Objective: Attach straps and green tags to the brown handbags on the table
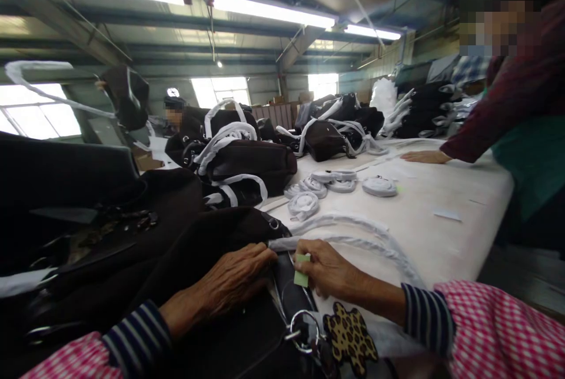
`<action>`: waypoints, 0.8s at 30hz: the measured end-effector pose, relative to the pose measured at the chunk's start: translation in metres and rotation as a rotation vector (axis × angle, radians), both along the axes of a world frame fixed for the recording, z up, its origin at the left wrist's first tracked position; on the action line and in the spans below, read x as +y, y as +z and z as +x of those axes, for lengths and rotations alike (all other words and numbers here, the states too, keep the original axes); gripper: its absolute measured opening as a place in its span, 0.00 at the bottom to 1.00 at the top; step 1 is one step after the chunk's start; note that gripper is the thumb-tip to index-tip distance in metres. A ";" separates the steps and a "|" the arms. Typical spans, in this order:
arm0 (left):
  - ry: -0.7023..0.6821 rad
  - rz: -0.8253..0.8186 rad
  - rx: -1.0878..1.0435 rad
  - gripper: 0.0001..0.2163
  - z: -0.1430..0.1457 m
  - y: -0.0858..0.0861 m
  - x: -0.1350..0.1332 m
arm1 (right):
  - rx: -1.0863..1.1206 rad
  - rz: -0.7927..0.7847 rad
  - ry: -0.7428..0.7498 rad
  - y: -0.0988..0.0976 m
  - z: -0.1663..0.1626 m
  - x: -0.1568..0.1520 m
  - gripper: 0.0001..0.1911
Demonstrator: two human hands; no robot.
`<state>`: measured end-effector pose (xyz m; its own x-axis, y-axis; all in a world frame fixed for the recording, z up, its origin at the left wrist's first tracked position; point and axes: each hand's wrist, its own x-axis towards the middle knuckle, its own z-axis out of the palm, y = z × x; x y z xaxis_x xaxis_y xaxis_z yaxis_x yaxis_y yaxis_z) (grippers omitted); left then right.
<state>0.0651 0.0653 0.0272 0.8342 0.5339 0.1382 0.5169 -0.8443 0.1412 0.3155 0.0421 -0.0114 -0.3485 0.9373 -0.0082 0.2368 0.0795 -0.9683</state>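
Observation:
A black handbag [212, 332] lies in front of me, its white-wrapped handle [344, 238] arching over the table. My left hand [233, 270] is closed on the bag's upper edge by the base of the handle; its fingertips are partly hidden. Just to the right, my right hand [324, 267] is closed, with a small light green slip [302, 270] between thumb and fingers, at the bag's side. Below it, a metal ring [304, 332] and a leopard-print bear-shaped charm [351, 338] hang on the bag.
Coiled white-wrapped straps [303, 205] lie on the white table [424, 232]. Several dark bags with wrapped handles [251, 164] are piled beyond and at left. On the right a co-worker in a dark red sleeve [489, 114] leans with a hand [426, 156] on the table.

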 end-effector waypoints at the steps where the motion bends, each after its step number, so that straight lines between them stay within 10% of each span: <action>1: -0.013 0.007 -0.017 0.11 -0.001 0.000 0.000 | 0.020 -0.062 0.002 0.002 -0.002 -0.002 0.04; 8: -0.081 -0.070 -0.028 0.17 0.006 0.019 -0.002 | 0.118 -0.425 -0.043 0.024 -0.005 -0.011 0.04; 18: 0.036 -0.181 0.138 0.40 0.023 0.041 -0.013 | 0.220 -0.188 0.248 0.031 -0.015 -0.020 0.06; 24: -0.126 -0.077 0.106 0.19 0.020 0.038 -0.007 | 0.225 -0.331 0.231 0.013 0.000 -0.009 0.06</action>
<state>0.0852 0.0588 0.0656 0.9028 0.4300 0.0092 0.4232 -0.8921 0.1584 0.3158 0.0328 0.0019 -0.5751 0.7946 -0.1946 0.0305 -0.2168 -0.9757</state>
